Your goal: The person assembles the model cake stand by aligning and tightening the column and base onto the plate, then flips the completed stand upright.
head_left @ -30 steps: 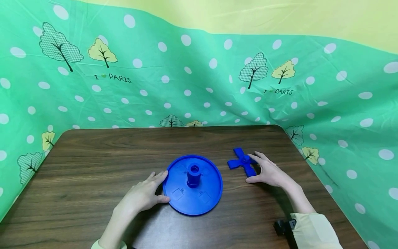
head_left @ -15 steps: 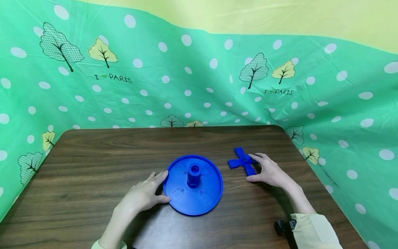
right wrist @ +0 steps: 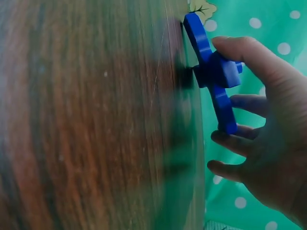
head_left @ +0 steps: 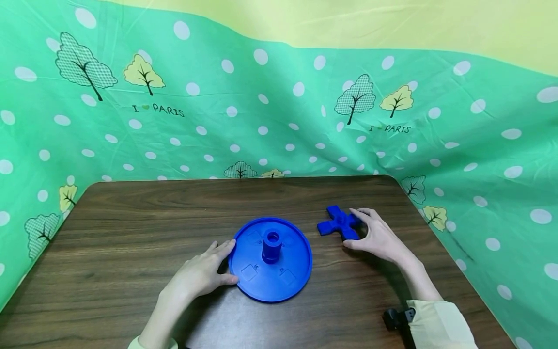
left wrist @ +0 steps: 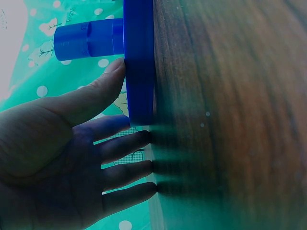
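A round blue disc with an upright hollow post at its centre lies on the table. My left hand rests at the disc's left rim, thumb and fingertips touching it; in the left wrist view the hand has its fingers spread and nearly straight beside the disc. To the right, my right hand holds a blue four-armed cross piece between thumb and fingers. In the right wrist view the cross is tilted, partly off the table, gripped by the right hand.
The brown wooden table carries both blue parts. Behind and beside it hangs a green dotted cloth with printed trees. A black device sits by the right sleeve.
The right hand has moved slightly up and left, and the cross has tilted, its far-side arms shifting a little. The left hand and the disc have not moved.
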The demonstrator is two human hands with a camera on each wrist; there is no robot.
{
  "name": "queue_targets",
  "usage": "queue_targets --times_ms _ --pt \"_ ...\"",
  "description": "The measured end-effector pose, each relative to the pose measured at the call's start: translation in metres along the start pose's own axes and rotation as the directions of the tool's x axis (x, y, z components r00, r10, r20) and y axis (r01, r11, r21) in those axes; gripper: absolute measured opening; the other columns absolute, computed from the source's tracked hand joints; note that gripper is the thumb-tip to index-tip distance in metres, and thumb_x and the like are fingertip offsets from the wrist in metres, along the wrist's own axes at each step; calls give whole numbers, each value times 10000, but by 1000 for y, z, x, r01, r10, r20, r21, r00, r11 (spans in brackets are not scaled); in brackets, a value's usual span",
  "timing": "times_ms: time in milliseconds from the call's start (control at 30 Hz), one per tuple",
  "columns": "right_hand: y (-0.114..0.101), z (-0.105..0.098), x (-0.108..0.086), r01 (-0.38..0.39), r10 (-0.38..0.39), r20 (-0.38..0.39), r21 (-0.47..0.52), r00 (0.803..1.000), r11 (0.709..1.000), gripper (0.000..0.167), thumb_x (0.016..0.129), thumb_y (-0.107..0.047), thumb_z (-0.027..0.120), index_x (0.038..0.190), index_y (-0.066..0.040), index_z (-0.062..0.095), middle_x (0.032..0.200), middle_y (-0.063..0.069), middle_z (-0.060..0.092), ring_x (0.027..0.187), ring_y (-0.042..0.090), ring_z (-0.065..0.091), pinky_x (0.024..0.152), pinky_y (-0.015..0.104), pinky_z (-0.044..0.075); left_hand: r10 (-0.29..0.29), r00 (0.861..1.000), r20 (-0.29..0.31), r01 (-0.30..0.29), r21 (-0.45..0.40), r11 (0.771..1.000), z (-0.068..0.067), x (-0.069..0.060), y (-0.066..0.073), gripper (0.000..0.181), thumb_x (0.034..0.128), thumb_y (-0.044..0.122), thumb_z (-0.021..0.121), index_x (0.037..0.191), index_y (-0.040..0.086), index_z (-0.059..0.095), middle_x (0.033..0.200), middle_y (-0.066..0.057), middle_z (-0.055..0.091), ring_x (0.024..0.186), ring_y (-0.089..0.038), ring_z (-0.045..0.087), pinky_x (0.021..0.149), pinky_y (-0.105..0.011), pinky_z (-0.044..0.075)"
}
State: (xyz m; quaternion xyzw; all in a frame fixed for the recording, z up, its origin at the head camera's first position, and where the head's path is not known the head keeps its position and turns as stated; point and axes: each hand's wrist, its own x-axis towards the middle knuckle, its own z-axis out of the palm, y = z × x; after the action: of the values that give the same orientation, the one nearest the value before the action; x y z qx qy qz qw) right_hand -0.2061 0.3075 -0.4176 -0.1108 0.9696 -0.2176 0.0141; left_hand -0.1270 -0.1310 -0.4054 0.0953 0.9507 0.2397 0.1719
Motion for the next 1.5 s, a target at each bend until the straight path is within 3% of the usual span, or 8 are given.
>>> queue_targets --times_ms 333,733,1033,1167,1367,1500 --pt "-10 0 4 5 1 -86 73 996 997 977 802 -439 852 1601 -147 370 1573 225 355 1382 468 457 1057 710 444 2 1000 4 -2 -2 1000 0 1 0 890 865 472 794 1603 190 384 1666 -72 387 1559 -404 309 1132 -783 298" --pt "-38 -8 5 104 -56 -235 196 970 975 968 810 -363 861 1619 -297 331 1610 155 362 1425 405 437 1109 682 405 8 1000 -5 -8 8 1000 0 1 -2 895 864 494 788 1604 192 384 1663 -68 394 1556 -399 317 1105 -798 316" --pt "-69 -11 0 172 -68 -287 354 956 919 942 808 -263 880 1571 -433 353 1642 29 353 1457 347 456 1179 578 401 5 1000 2 -5 17 1000 -1 0 -1 895 865 495 786 1604 193 382 1664 -67 392 1556 -397 318 1108 -795 317" --pt "-82 -11 -1 214 -92 -311 387 946 897 953 798 -215 889 1562 -435 362 1648 -15 355 1490 288 424 1206 522 382 4 1000 4 -4 20 1000 0 1 0 896 864 497 787 1604 192 383 1664 -67 392 1556 -399 318 1108 -793 318" --pt "-103 -7 -4 235 -101 -303 447 948 863 976 805 -198 882 1574 -430 328 1651 -47 372 1487 306 459 1188 588 401 11 1000 -1 -11 14 1000 0 1 0 895 861 491 792 1600 185 390 1660 -73 399 1552 -404 323 1101 -796 324" --pt "-116 -2 -4 261 -119 -305 481 945 837 984 796 -176 884 1579 -385 326 1632 -83 407 1485 252 468 1206 568 391 11 1000 -2 -11 14 1000 0 0 -1 893 861 492 792 1599 187 392 1660 -76 398 1552 -404 324 1097 -800 323"
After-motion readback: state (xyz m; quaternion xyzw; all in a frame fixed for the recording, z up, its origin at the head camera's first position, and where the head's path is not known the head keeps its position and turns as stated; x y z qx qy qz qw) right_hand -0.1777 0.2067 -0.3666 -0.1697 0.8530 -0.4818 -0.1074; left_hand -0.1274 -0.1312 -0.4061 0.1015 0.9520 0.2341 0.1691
